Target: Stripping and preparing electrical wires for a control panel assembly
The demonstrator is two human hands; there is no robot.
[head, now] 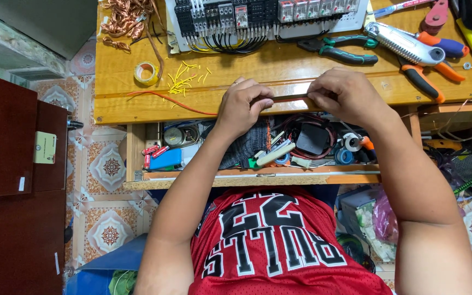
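My left hand (242, 106) and my right hand (344, 94) together hold a thin dark cable or rod (290, 98) stretched level between them, just above the front edge of the wooden workbench (121, 82). Each hand pinches one end with closed fingers. Behind the hands lie green-handled pliers (337, 50), a grey utility knife (405, 45) and orange-handled cutters (430, 79). A panel of relays and terminal blocks (263, 13) with black and yellow wires stands at the bench's far side.
An open drawer (258, 176) below the bench holds tape rolls, a black box and small tools. A tape roll (146, 73), yellow wire offcuts (184, 79), a copper wire tangle (127, 19) and a red wire (165, 99) lie at left. A dark red cabinet (12, 180) stands further left.
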